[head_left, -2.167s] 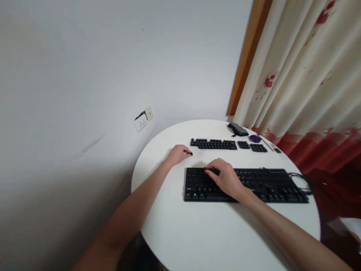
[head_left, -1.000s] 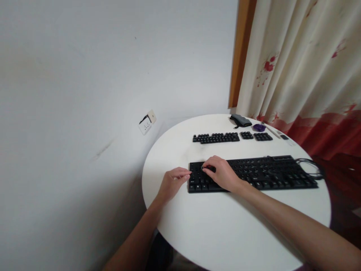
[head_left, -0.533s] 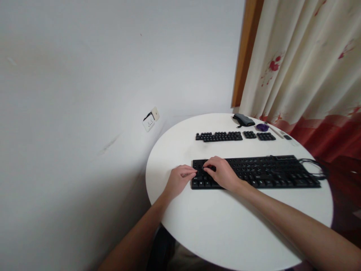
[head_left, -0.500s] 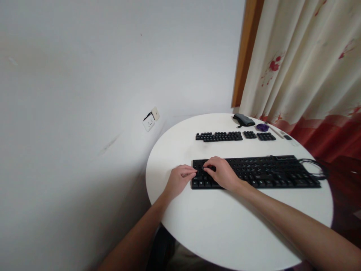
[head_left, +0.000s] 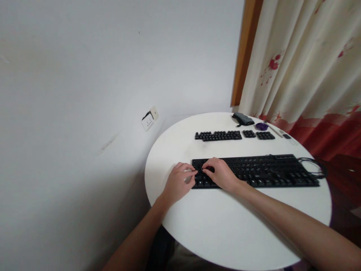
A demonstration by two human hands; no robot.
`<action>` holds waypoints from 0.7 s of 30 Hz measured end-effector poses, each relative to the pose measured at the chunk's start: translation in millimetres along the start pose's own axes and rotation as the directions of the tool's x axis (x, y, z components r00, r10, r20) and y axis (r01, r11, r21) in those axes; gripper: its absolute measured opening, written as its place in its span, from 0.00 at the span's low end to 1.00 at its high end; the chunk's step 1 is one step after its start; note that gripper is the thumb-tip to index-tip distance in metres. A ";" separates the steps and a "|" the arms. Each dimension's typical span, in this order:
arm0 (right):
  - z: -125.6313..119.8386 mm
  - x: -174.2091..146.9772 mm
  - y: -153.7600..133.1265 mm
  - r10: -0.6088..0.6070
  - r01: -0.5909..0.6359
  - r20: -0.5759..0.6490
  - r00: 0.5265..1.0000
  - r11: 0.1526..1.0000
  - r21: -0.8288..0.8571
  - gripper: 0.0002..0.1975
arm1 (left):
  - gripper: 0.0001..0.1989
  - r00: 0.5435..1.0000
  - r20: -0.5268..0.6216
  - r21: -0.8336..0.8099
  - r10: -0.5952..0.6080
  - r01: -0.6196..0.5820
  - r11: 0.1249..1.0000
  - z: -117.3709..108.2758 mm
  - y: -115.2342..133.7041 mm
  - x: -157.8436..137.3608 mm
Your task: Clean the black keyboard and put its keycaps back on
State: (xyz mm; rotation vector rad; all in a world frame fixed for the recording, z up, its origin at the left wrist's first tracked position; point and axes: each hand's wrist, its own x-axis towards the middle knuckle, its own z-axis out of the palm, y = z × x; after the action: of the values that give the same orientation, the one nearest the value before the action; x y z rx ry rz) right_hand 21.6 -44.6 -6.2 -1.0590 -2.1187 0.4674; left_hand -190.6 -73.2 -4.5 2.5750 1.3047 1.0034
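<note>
A black keyboard lies on the round white table, with keys still standing along its front row and many bare spots further back. At its left edge is my left hand, thumb and fingertips pinched together just over the keys. My right hand rests over the left part of the keyboard, its thumb and forefinger closed low among the keys. Whatever either pinch holds is too small and dark to make out. The right hand hides part of the keyboard.
Loose black keycaps stand in rows behind the keyboard, with smaller groups to their right. Beyond them are a grey-black case and a purple item. A coiled cable lies at the keyboard's right. A wall borders the left.
The left hand's fingers have shifted slightly and bunched closer at the keyboard's left edge. The right hand has dipped a little, still pinched over the same keys. The view moved slightly.
</note>
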 end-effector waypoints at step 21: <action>-0.1 -0.6 -4.1 0.004 -0.004 0.032 0.999 1.000 0.001 0.06 | 0.14 0.998 -0.057 -0.025 -0.032 0.031 0.999 -0.4 2.5 -2.2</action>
State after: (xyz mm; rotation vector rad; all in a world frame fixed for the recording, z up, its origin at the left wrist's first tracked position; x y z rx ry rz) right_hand 19.7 -47.5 -4.0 -1.0615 -2.1446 0.4906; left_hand -190.0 -76.5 -4.5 2.5180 1.3335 1.0883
